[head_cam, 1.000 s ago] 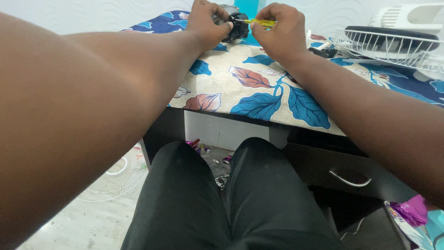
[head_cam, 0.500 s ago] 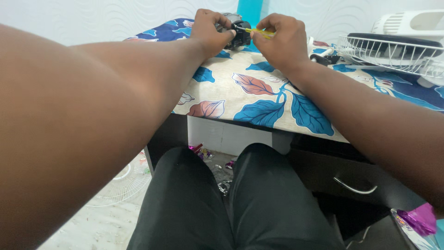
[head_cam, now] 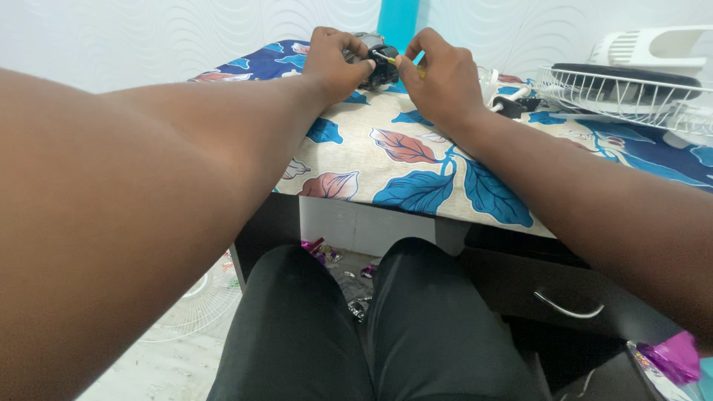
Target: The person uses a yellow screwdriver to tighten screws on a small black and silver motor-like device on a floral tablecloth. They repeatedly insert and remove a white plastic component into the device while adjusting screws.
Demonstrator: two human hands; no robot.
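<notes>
Both hands closed — left (head_cam: pixel 336 61) on small black motor (head_cam: pixel 383 65), right (head_cam: pixel 440 82) w/ yellow screwdriver (head_cam: pixel 419 70)

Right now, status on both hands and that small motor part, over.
Left hand gripping small black motor part on floral tablecloth. Right hand holds yellow-handled screwdriver, tip at the part. White wire fan guard off right, clear.

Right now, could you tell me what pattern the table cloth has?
The table cloth is cream with large blue and reddish-brown leaves, seen in the head view.
</notes>
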